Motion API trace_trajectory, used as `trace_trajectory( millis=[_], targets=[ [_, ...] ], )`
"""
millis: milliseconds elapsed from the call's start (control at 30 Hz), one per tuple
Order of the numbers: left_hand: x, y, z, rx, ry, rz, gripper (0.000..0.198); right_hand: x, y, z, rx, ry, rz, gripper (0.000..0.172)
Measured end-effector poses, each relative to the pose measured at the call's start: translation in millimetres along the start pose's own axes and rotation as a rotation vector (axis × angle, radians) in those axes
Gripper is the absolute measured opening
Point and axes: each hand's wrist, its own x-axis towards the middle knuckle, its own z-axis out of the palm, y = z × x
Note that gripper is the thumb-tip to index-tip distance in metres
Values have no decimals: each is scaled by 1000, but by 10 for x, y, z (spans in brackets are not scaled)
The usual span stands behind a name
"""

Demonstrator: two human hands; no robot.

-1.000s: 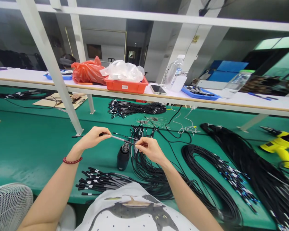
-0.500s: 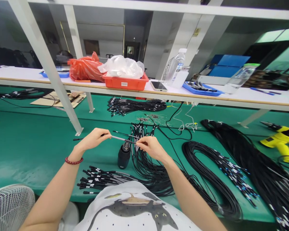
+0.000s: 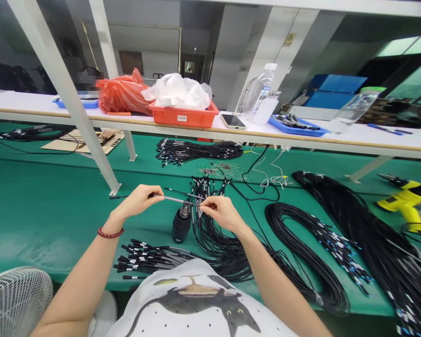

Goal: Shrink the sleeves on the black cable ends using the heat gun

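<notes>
My left hand and right hand each grip the cable in a closed pinch, across the heat gun's top; I'd best hold it taut and roll it evenly.

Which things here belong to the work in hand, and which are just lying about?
Apparently in use: grey-sleeved cable between left hand and right hand; upright black heat gun.

Seemingly lying about: smartphone; clear plastic bottle; red plastic bag.
</notes>
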Motion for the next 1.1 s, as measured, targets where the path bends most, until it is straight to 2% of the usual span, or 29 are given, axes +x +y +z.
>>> trace_trajectory(
  millis=[200,433,600,900,1100],
  targets=[
    [0,-12,4,-8,21,7,22,12,6,30,22,2,9,13],
    [-19,30,-6,11,5,-48,37,-5,13,-1,5,-66,-9,26],
    [-20,43,-1,15,18,-53,37,-10,23,-8,13,-92,8,27],
    [-13,53,34,11,67,4,18,-3,33,54,69,26,42,13],
    [8,31,43,30,84,4,17,-2,32,66,97,61,53,12]
  ],
)
